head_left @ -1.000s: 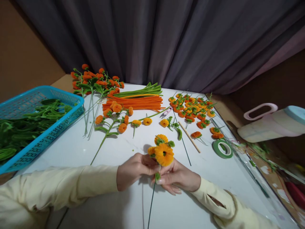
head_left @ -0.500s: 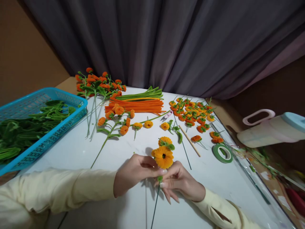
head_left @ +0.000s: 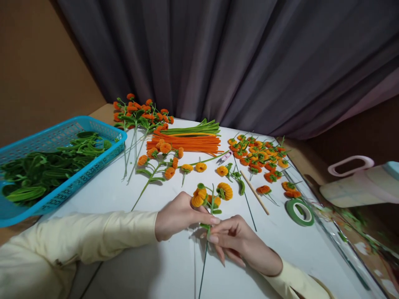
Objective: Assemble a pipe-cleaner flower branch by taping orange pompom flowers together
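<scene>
Both my hands hold one flower sprig (head_left: pixel 209 197) of fuzzy yellow-orange blooms on a thin dark green wire stem, just above the white table (head_left: pixel 102 195). My left hand (head_left: pixel 181 216) pinches the stem right below the blooms. My right hand (head_left: pixel 237 241) pinches the same stem a little lower, with its other fingers stretched down. The stem runs on toward me past both hands. A roll of green tape (head_left: pixel 299 211) lies to the right.
A blue basket (head_left: pixel 46 141) of green leaf pieces stands at the left. Orange and green pipe cleaners (head_left: pixel 187 139), finished flower stems (head_left: pixel 140 116), loose small blooms (head_left: pixel 258 153), tiny snips (head_left: pixel 225 157) and a wooden stick (head_left: pixel 254 192) lie behind. A pale jug (head_left: pixel 361 182) sits at right.
The sprig has turned in my fingers: the big bloom that faced me now shows its side, and the blooms have spread apart. The view has shifted a little to the left.
</scene>
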A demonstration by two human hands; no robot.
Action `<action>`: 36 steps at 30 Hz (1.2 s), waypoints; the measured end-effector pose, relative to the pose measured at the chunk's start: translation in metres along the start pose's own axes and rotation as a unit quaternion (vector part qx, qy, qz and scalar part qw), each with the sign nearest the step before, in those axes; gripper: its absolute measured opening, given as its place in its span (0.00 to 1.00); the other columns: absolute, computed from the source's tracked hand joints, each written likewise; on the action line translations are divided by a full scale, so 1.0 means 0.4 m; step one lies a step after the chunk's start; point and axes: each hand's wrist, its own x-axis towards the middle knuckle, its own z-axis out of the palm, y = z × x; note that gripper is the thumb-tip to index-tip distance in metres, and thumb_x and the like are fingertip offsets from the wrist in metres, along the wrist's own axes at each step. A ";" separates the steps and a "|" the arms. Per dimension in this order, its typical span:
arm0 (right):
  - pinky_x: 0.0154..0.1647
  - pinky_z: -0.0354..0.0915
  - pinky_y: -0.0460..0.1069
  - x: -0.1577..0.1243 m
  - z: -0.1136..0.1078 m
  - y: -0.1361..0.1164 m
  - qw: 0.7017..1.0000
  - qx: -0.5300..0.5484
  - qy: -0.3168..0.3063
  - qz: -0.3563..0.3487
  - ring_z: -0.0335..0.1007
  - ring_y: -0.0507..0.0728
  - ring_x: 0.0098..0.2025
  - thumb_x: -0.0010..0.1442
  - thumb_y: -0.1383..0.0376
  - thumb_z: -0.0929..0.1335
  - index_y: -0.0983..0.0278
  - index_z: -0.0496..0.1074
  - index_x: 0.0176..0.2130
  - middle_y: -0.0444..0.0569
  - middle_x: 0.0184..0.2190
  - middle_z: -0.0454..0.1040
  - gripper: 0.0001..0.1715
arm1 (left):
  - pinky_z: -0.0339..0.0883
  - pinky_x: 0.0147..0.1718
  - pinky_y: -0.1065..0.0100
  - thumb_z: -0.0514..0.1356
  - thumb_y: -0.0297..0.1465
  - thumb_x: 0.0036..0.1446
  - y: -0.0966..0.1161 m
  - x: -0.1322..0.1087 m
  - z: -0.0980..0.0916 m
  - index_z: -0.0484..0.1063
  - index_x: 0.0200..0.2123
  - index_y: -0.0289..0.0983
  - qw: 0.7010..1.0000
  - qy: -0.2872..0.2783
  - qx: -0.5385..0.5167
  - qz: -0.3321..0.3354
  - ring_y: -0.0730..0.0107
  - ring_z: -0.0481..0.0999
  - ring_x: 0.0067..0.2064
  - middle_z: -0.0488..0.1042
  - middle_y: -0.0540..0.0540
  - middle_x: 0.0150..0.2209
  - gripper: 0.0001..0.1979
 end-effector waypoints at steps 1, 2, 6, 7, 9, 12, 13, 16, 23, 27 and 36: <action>0.08 0.41 0.39 0.000 -0.004 0.000 1.000 -0.004 -0.004 0.001 0.48 0.40 0.08 0.53 0.61 0.70 0.71 0.75 0.28 0.45 0.16 0.71 0.14 | 0.53 0.24 0.70 0.66 0.34 0.39 -0.001 0.000 0.000 0.72 0.16 0.31 1.000 -0.006 -0.007 0.004 0.74 0.61 0.25 0.65 0.51 0.19 0.11; 0.08 0.41 0.39 0.000 -0.007 0.001 1.000 -0.011 -0.006 0.001 0.48 0.40 0.09 0.53 0.61 0.70 0.71 0.75 0.29 0.45 0.16 0.71 0.13 | 0.54 0.25 0.71 0.66 0.33 0.40 -0.002 0.001 0.001 0.73 0.16 0.31 1.000 -0.014 -0.014 0.005 0.74 0.62 0.25 0.66 0.51 0.18 0.11; 0.08 0.42 0.39 0.001 -0.015 0.007 1.000 -0.027 -0.006 -0.002 0.48 0.40 0.09 0.54 0.61 0.69 0.72 0.76 0.31 0.44 0.16 0.71 0.14 | 0.55 0.26 0.71 0.64 0.34 0.45 -0.013 0.005 0.005 0.76 0.19 0.31 0.999 -0.040 -0.032 0.010 0.74 0.62 0.26 0.66 0.50 0.18 0.11; 0.08 0.42 0.39 0.001 -0.016 0.008 1.000 -0.028 -0.004 -0.003 0.48 0.40 0.09 0.55 0.60 0.69 0.72 0.76 0.31 0.44 0.16 0.71 0.14 | 0.55 0.26 0.71 0.64 0.35 0.45 -0.015 0.006 0.006 0.76 0.19 0.31 0.998 -0.042 -0.036 0.010 0.74 0.62 0.26 0.67 0.50 0.19 0.11; 0.08 0.42 0.39 0.002 -0.016 0.009 1.000 -0.024 0.000 -0.008 0.48 0.40 0.09 0.55 0.60 0.69 0.72 0.76 0.31 0.44 0.16 0.70 0.15 | 0.56 0.28 0.71 0.63 0.34 0.46 -0.017 0.007 0.009 0.76 0.20 0.32 0.998 -0.042 -0.046 0.009 0.73 0.63 0.27 0.67 0.50 0.20 0.11; 0.09 0.42 0.40 0.003 -0.015 0.009 1.000 -0.013 0.005 -0.019 0.48 0.40 0.08 0.54 0.61 0.70 0.72 0.75 0.29 0.44 0.15 0.70 0.14 | 0.57 0.32 0.71 0.63 0.32 0.46 -0.020 0.009 0.011 0.77 0.22 0.32 0.997 -0.050 -0.056 0.005 0.72 0.65 0.30 0.69 0.49 0.24 0.09; 0.09 0.42 0.40 0.003 -0.014 0.008 1.000 -0.009 0.007 -0.022 0.47 0.41 0.08 0.53 0.61 0.70 0.72 0.75 0.27 0.44 0.14 0.70 0.14 | 0.58 0.32 0.71 0.62 0.32 0.47 -0.022 0.010 0.012 0.77 0.23 0.32 0.997 -0.052 -0.050 0.006 0.72 0.65 0.31 0.69 0.49 0.25 0.09; 0.09 0.42 0.40 0.001 -0.006 0.005 0.999 -0.004 0.020 -0.029 0.47 0.41 0.08 0.53 0.61 0.70 0.72 0.74 0.23 0.43 0.13 0.69 0.15 | 0.57 0.32 0.72 0.63 0.33 0.46 -0.030 0.013 0.013 0.77 0.23 0.32 0.999 -0.036 -0.016 0.024 0.72 0.65 0.32 0.69 0.49 0.27 0.09; 0.09 0.41 0.41 -0.002 0.022 -0.006 0.998 -0.016 0.048 -0.033 0.46 0.41 0.08 0.53 0.58 0.69 0.72 0.72 0.19 0.41 0.10 0.65 0.20 | 0.53 0.25 0.73 0.65 0.37 0.44 -0.043 0.015 0.020 0.73 0.21 0.32 0.998 0.023 0.044 0.042 0.76 0.60 0.26 0.65 0.52 0.22 0.12; 0.09 0.40 0.41 0.002 0.012 -0.002 0.999 -0.002 0.024 -0.026 0.46 0.41 0.07 0.53 0.59 0.70 0.72 0.72 0.19 0.39 0.09 0.63 0.20 | 0.59 0.31 0.71 0.62 0.36 0.48 -0.033 0.014 0.020 0.75 0.22 0.31 0.998 -0.030 -0.001 0.047 0.71 0.66 0.30 0.70 0.48 0.25 0.12; 0.08 0.38 0.41 0.007 0.003 0.013 0.999 0.046 0.008 -0.025 0.48 0.41 0.07 0.52 0.60 0.71 0.72 0.72 0.20 0.39 0.09 0.64 0.19 | 0.61 0.38 0.71 0.61 0.30 0.51 -0.038 0.020 0.017 0.76 0.27 0.32 0.990 -0.102 -0.073 0.061 0.71 0.70 0.35 0.74 0.47 0.31 0.07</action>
